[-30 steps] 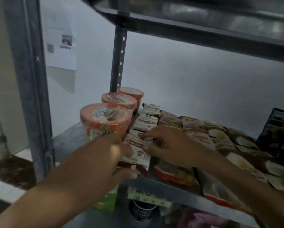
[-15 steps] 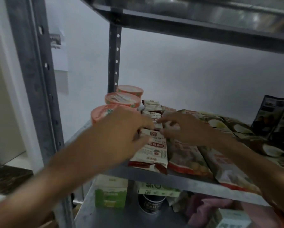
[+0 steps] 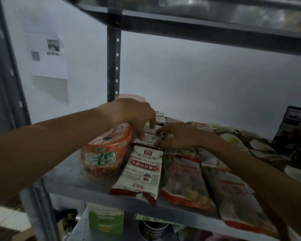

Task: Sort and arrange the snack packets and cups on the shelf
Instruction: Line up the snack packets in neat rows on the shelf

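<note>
Head view: the grip is centred on a column of white snack packets lying end to end toward the back of the shelf. The second packet from the front is pinched at its right edge by the curled fingers of the right hand, while the left hand is arched over the same spot with fingertips pressed down on the packet's left side; whether the left fingers curl round anything cannot be told.

Just in front of the grip, the nearest white packet is laid flat with its end hanging slightly over the shelf lip. Just left of the grip, an orange noodle cup is stood upright, partly under the left wrist; another cup's rim is glimpsed behind the hand. To the right of the grip, mixed-snack bags are spread in overlapping rows, and dark packets are leaned well off at the far right.

The step in hand is judged to be the squaring of the white column beside the cups. A small sideways nudge and a flattening press are likely called for next, with care that the front packet is not pushed off the edge.
</note>
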